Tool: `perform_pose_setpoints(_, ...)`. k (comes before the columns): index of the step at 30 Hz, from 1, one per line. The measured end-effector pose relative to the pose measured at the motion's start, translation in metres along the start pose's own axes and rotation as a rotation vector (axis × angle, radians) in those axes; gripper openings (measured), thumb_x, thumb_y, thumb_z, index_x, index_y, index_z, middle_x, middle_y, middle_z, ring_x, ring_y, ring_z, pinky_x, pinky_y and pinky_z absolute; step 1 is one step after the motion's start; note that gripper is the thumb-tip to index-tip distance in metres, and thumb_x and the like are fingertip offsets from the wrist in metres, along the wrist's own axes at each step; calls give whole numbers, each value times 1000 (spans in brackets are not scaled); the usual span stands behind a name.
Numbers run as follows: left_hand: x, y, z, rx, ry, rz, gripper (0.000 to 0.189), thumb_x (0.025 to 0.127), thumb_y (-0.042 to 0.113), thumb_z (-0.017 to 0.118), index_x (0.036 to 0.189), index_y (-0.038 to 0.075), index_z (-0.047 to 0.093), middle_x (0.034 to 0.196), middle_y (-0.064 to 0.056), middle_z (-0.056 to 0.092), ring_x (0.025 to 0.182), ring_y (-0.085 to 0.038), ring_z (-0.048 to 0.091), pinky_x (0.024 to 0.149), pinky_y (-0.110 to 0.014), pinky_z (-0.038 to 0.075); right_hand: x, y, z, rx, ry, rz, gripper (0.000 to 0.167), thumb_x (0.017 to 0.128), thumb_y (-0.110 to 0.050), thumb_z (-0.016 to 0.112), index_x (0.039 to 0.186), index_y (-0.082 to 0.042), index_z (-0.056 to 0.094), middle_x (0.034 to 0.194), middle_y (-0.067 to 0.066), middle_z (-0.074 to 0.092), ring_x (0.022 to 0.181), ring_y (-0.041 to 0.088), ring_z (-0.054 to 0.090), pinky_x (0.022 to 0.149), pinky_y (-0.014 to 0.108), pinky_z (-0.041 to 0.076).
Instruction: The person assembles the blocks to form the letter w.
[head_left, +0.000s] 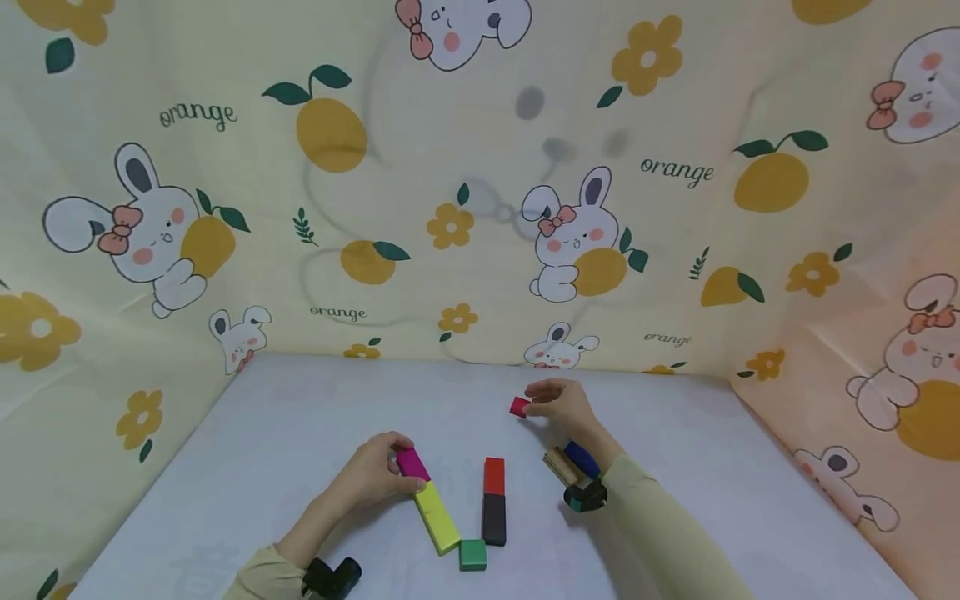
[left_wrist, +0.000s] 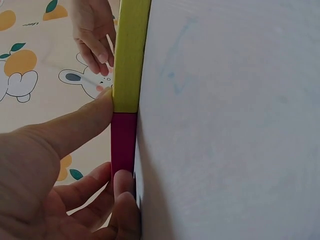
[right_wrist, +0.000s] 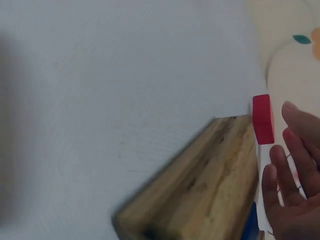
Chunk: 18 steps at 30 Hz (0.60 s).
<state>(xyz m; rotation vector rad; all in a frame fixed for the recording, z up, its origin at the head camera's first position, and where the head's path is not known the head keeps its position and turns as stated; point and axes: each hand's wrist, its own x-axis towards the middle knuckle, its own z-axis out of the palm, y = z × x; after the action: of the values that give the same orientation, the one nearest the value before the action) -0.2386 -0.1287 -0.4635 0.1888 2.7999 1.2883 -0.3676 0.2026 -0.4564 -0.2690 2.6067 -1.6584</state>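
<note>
My left hand (head_left: 366, 473) grips a magenta block (head_left: 413, 464) on the white tabletop, fingertips at its far end and thumb near its joint with a long yellow block (head_left: 437, 518). In the left wrist view, the magenta block (left_wrist: 124, 142) and yellow block (left_wrist: 131, 55) meet end to end. Farther back, my right hand (head_left: 564, 408) is beside a small red block (head_left: 518, 407). The right wrist view shows its fingers spread, with a gap between the thumb and the red block (right_wrist: 262, 120).
A green block (head_left: 472, 555) lies by the yellow block's near end. An orange-red block (head_left: 494, 476) and a black block (head_left: 494, 520) stand in line beside it. Under my right forearm lie a bare wooden piece (head_left: 562, 467) and a blue block (head_left: 582, 459). Patterned cloth (head_left: 480, 275) surrounds the table.
</note>
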Motion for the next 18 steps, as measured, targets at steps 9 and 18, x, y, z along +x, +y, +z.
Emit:
perform_pose_setpoints(9,0,-1,-1,1,2,7,61,71,23,90,120,3,61,100,-3,58,79,-16,52,68,-30,49,1,3,6,28,35,81,33,83,-2,79,114,0,69,109,14,70,102,26,63,87,35,49)
perform_pose_setpoints(18,2,-5,1,0,7,34,59,70,22,90,118,3,61,98,-2,58,78,-16,52,67,-31,48,1,6,9,-26,46,65,29,84,-6,79,112,-2,70,105,12,70,98,27,62,84,36,48)
